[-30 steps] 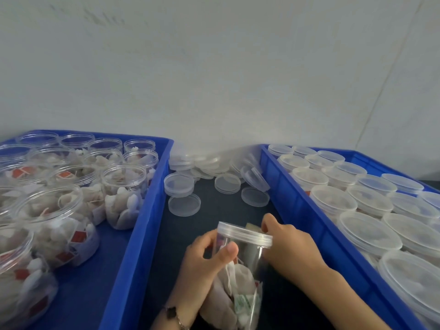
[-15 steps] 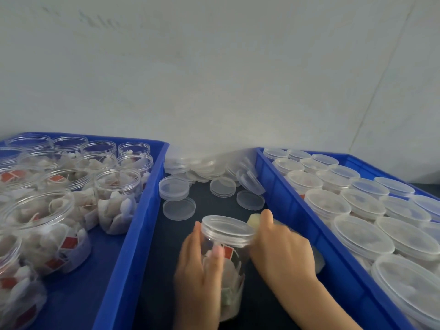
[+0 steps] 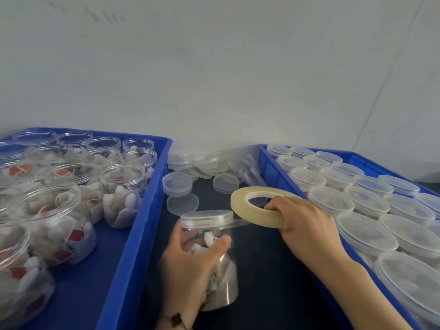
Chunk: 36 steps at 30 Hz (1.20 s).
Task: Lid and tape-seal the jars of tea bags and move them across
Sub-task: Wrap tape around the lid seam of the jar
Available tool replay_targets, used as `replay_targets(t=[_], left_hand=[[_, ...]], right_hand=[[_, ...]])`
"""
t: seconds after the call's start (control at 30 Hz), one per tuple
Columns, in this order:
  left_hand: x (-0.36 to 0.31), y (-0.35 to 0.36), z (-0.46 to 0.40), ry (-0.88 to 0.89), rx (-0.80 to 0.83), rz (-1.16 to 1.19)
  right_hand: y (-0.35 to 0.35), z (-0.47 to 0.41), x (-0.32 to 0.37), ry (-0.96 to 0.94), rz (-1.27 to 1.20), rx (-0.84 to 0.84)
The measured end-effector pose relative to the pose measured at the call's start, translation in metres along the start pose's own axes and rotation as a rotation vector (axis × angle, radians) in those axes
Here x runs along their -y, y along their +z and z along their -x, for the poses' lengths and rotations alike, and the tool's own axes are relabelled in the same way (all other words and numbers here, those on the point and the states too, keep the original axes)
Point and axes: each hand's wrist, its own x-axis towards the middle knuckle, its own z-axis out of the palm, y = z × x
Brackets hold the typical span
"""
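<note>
Between the crates (image 3: 133, 234), your left hand (image 3: 190, 265) grips the jar (image 3: 214, 258) and your right (image 3: 307, 225) clutches the tape (image 3: 257, 210) — sealing underway — so next turn the jar, keeping the strip on the lid (image 3: 206, 216) seam.

You're at a small packing bench, looks like a workshop line: bare grey wall (image 3: 214, 79) right behind a dark table (image 3: 273, 270), blue crate (image 3: 133, 222) of open tea-bag jars left of it, another blue crate (image 3: 269, 167) of lidded ones on its right.
</note>
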Motion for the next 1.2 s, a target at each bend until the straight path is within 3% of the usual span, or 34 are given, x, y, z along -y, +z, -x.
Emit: replay_targets(t=[0.2, 0.5, 0.6, 0.77, 0.93, 1.07, 1.2], left_hand=[[-0.012, -0.008, 0.002, 0.014, 0.153, 0.207], [-0.012, -0.006, 0.002, 0.042, 0.198, 0.187], [-0.009, -0.008, -0.001, 0.037, 0.105, 0.110], [-0.002, -0.005, -0.002, 0.099, -0.204, -0.206], [-0.002, -0.002, 0.000, 0.117, -0.253, -0.232], [-0.001, -0.005, 0.000, 0.104, -0.144, -0.137], [-0.005, -0.006, 0.003, 0.086, -0.029, 0.009]], right_hand=[[0.005, -0.008, 0.003, -0.073, 0.023, -0.026], [0.010, -0.017, 0.000, -0.044, 0.038, 0.050], [0.004, -0.015, 0.003, -0.031, 0.028, 0.049], [-0.012, 0.002, 0.014, 0.052, 0.097, -0.067], [-0.018, 0.014, 0.017, 0.126, 0.097, -0.313], [-0.016, 0.007, 0.016, 0.165, 0.150, -0.139], [-0.006, 0.001, 0.012, 0.172, 0.109, -0.074]])
